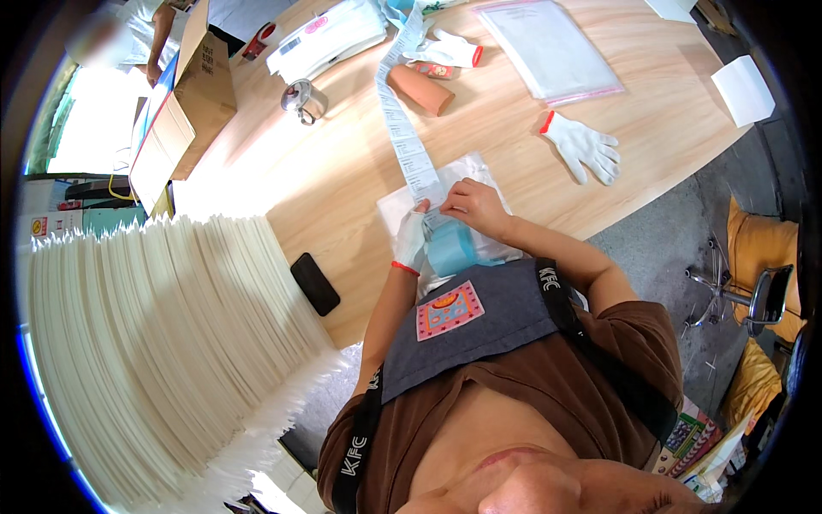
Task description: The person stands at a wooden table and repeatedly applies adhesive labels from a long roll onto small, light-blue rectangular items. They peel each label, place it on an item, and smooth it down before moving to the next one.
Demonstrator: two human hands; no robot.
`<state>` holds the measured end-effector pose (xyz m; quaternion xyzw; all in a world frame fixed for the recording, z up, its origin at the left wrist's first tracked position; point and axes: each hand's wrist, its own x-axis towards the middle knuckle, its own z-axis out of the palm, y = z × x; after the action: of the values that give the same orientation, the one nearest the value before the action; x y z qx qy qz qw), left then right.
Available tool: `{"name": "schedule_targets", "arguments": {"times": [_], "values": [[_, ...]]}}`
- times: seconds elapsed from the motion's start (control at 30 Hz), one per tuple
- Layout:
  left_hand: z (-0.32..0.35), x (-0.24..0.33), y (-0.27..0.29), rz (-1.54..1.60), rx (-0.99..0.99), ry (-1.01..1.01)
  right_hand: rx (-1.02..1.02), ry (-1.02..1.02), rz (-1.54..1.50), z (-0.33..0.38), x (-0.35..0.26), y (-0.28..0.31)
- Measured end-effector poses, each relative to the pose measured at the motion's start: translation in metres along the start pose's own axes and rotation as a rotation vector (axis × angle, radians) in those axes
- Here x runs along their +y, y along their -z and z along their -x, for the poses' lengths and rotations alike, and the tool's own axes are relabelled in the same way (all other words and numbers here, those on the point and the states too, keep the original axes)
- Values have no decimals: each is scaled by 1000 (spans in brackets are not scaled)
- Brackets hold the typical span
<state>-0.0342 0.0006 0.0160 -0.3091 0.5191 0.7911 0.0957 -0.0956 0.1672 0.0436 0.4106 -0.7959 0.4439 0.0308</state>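
A long strip of white printed labels [402,128] runs from the far side of the table toward me. Its near end curls over, showing light blue backing [451,250]. My left hand [411,238], in a white glove with a red cuff and bare fingertips, grips the strip's left edge. My right hand [473,206] is bare, its thumb and fingers pinched at the strip's right edge beside the left fingertips. Beneath both hands lie clear-white plastic bags [485,174], partly hidden by the strip and my hands.
A tall stack of white sheets or bags [163,343] stands on the left, by a black phone [315,283]. Farther off are a metal cup [304,101], an orange-brown roll [421,90], a loose glove [582,147], packed plastic sleeves [552,47] and a cardboard box [201,103] near another person.
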Motion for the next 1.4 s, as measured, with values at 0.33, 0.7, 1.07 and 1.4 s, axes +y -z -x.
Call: {"name": "schedule_targets", "arguments": {"times": [0.33, 0.7, 1.07, 1.4], "values": [[-10, -17, 9, 242, -90, -72, -141, -843, -655, -23, 54, 44], [-2, -11, 6, 244, -93, -50, -66, -631, -65, -24, 78, 17], [-3, -11, 5, 242, -95, -51, 264, -249, -75, -12, 59, 17], [-3, -11, 7, 225, -116, -49, 104, -683, -457, -11, 72, 23]]}}
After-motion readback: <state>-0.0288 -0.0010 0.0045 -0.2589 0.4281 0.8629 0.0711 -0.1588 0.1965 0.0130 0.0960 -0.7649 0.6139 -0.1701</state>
